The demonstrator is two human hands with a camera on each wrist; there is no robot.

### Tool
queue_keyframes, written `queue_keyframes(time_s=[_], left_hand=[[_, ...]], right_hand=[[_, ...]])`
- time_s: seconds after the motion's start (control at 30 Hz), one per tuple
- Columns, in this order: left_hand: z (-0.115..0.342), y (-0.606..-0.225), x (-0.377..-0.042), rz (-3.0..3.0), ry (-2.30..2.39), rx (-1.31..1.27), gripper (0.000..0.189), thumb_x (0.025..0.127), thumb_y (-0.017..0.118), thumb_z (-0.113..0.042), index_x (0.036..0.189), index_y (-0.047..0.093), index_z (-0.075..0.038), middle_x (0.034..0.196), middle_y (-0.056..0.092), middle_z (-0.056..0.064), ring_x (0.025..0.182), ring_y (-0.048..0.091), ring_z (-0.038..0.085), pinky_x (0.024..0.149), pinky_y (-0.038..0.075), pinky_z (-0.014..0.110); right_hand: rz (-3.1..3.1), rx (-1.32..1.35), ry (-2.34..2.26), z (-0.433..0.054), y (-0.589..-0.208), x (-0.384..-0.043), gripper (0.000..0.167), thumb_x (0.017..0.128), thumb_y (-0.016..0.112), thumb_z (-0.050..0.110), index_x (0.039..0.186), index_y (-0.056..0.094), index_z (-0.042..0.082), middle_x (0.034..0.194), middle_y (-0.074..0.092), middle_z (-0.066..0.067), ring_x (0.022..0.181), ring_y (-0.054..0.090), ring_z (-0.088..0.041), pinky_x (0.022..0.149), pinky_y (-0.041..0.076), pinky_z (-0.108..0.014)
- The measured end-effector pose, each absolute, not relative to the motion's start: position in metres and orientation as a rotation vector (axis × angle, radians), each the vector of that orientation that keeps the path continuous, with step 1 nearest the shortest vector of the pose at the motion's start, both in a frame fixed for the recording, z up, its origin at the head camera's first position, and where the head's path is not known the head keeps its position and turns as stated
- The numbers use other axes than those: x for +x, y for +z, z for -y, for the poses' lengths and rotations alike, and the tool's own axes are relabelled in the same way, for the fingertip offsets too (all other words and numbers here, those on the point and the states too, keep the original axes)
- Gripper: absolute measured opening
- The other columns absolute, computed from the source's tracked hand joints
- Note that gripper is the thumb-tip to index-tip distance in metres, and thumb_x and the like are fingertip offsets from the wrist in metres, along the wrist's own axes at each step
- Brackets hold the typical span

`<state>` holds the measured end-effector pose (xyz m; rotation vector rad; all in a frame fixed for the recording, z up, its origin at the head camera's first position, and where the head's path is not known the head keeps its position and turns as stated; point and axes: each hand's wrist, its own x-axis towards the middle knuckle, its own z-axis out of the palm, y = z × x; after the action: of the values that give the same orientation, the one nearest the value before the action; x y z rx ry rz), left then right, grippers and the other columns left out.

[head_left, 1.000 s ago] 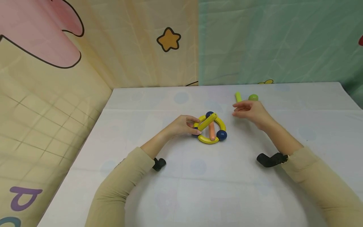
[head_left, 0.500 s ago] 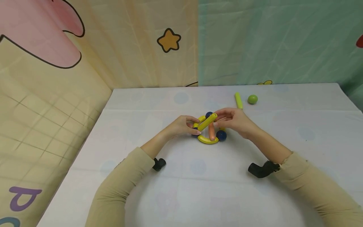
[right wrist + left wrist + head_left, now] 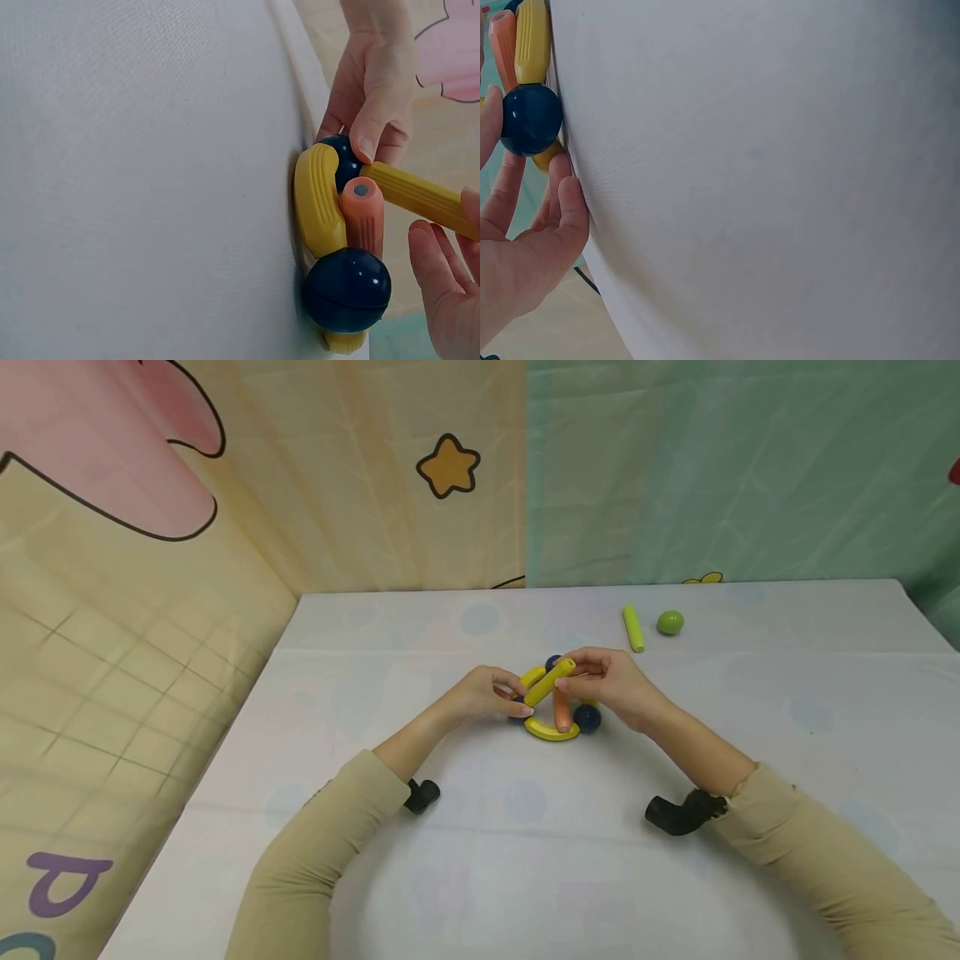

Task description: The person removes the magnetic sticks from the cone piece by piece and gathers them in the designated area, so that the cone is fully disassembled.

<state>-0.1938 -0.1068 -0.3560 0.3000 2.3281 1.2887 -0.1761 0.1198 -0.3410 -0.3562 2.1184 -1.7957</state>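
Observation:
My left hand (image 3: 476,697) grips a dark blue ball (image 3: 531,120) between thumb and fingers. From that ball a straight yellow rod (image 3: 549,682) slants up to the right. Its raised end is pinched by my right hand (image 3: 617,683). Curved yellow pieces (image 3: 552,731) and blue balls form a ring on the table, with another blue ball (image 3: 347,290) at the near right. Inside the ring stands an orange rod (image 3: 365,217), tilted, a grey disc on its end. Part of the ring's right side is hidden behind my right hand.
A lime green rod (image 3: 633,628) and a green ball (image 3: 671,622) lie apart on the white table (image 3: 495,877), beyond my right hand. Printed curtains (image 3: 360,485) hang along the table's back and left edges.
My right hand has come in from beside the green ball, down and left to the yellow rod's raised end, and now pinches it. The left hand stays on its blue ball.

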Motion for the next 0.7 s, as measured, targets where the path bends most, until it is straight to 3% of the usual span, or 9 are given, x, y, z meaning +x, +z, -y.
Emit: queue_keyframes(time_s=[0.23,0.43,0.7], left_hand=[[0.1036,-0.3529,-0.1917,-2.312,1.285,0.212,0.027,0.075,0.079,-0.017,0.099,0.070,-0.007,0.104,0.066,0.003,0.085,0.059,0.012,0.070,0.047,0.022],[0.1013,-0.3514,-0.1910,-2.338,1.261,0.170,0.029,0.074,0.080,-0.017,0.099,0.071,-0.008,0.111,0.063,0.004,0.088,0.058,0.012,0.072,0.047,0.023],[0.1001,-0.3504,-0.1908,-2.365,1.227,0.156,0.030,0.074,0.080,-0.019,0.100,0.071,-0.008,0.117,0.060,0.004,0.095,0.057,0.013,0.079,0.047,0.026]], right_hand=[[-2.100,-0.318,-1.810,-0.1166,-0.3433,-0.1766,0.040,0.092,0.058,0.009,0.126,0.046,-0.008,0.110,0.060,-0.020,0.093,0.062,-0.021,0.080,0.052,-0.033],[-2.039,-0.323,-1.881,-0.1154,-0.3452,-0.1761,0.038,0.092,0.056,0.004,0.126,0.044,-0.009,0.100,0.065,-0.010,0.091,0.065,-0.023,0.079,0.052,-0.032],[-2.034,-0.357,-1.924,-0.1146,-0.3455,-0.1742,0.036,0.092,0.056,0.001,0.123,0.045,-0.012,0.096,0.066,-0.003,0.092,0.063,-0.014,0.080,0.051,-0.028]])
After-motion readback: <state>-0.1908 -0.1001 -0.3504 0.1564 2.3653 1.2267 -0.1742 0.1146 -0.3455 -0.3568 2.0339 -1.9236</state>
